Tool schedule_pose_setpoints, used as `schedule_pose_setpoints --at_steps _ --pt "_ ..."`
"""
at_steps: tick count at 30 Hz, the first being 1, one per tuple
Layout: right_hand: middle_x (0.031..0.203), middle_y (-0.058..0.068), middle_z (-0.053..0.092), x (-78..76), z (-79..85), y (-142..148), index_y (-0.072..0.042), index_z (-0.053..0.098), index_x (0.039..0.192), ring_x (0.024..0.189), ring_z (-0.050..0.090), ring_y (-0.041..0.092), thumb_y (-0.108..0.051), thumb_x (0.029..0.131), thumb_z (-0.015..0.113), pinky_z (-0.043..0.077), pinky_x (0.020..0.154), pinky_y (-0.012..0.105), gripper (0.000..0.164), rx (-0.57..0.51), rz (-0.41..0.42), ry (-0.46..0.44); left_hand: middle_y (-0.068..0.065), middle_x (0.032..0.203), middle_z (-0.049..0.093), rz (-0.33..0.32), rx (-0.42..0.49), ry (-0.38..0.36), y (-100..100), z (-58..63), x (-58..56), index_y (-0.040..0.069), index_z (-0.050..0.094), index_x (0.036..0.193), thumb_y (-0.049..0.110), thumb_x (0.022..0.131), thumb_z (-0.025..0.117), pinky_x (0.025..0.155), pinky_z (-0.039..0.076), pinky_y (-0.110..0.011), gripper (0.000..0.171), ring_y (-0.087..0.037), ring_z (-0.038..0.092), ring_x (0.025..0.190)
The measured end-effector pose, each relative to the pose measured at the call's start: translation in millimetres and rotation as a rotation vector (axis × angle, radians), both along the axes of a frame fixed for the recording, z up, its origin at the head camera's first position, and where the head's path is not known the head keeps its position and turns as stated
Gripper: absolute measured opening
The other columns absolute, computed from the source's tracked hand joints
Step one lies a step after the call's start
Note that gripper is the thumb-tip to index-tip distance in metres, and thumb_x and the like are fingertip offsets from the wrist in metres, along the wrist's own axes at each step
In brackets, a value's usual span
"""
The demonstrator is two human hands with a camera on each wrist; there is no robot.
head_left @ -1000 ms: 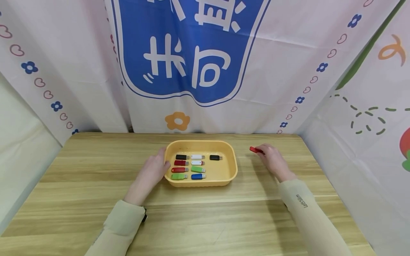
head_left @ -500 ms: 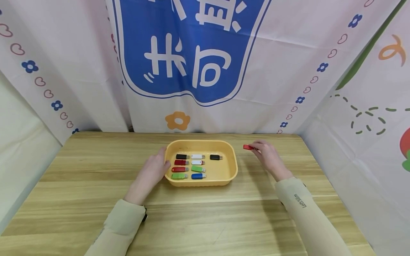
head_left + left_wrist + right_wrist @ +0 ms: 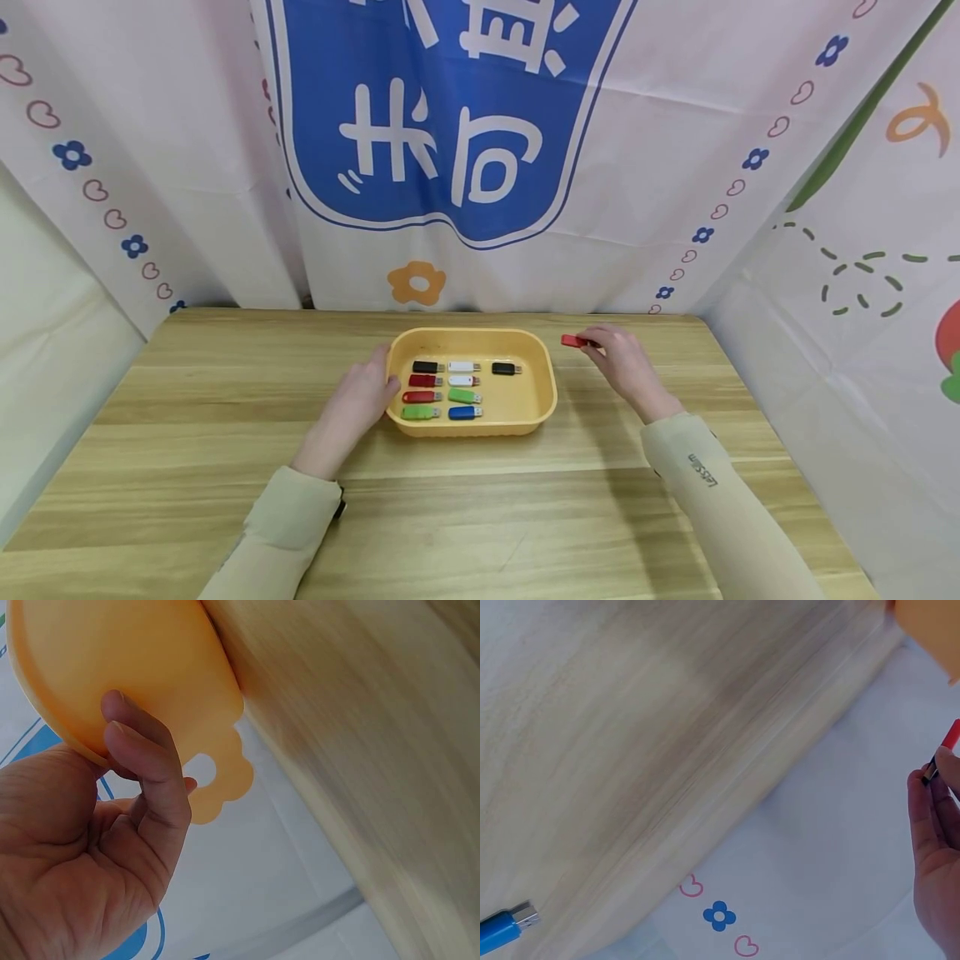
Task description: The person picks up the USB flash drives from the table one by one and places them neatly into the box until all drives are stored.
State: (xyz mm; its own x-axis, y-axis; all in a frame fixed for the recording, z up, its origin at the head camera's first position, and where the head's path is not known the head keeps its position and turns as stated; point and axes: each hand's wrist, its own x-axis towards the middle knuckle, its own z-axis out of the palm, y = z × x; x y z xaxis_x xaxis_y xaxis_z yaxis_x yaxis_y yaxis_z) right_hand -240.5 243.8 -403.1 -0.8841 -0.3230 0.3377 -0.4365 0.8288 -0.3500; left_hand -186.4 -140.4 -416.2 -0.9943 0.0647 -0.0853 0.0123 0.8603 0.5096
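Observation:
My left hand (image 3: 362, 397) grips the left rim of a yellow tray (image 3: 546, 392), thumb and fingers on both sides of its wall, as the left wrist view shows. Off the tray's right end, my right hand (image 3: 624, 364) pinches a red USB stick (image 3: 572, 340) above the table; its metal plug points back toward the fingers (image 3: 922, 814). Two columns of USB sticks lie at the tray's left and middle, among them a black one (image 3: 427, 367), a white one (image 3: 462, 367) and a blue one (image 3: 463, 412). Apart from them lies another black USB stick (image 3: 504, 368).
Under everything is a wooden table (image 3: 480, 517), with a printed curtain (image 3: 495, 275) behind its far edge. Another blue USB stick (image 3: 502, 930) shows at the lower left of the right wrist view; I cannot find it outside the tray in the head view.
My right hand has moved left and slightly away from me, bringing the red USB stick nearer the tray. My left hand and the tray stay where they were.

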Motion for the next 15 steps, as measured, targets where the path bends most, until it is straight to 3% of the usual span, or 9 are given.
schedule_pose_setpoints --at_steps 15 --pt "0.106 0.017 0.073 2.7 5.9 -15.1 0.0 0.076 0.107 0.101 0.069 0.035 -0.004 0.088 0.073 0.057 0.091 0.048 0.019 -0.005 0.065 0.054 -0.019 0.085 0.067 -0.003 0.009 0.014 -0.4 -1.7 -0.2 -0.005 0.033 0.149 0.012 0.101 0.055 0.044 0.045 -0.025 0.055 -0.016 0.059 0.054"
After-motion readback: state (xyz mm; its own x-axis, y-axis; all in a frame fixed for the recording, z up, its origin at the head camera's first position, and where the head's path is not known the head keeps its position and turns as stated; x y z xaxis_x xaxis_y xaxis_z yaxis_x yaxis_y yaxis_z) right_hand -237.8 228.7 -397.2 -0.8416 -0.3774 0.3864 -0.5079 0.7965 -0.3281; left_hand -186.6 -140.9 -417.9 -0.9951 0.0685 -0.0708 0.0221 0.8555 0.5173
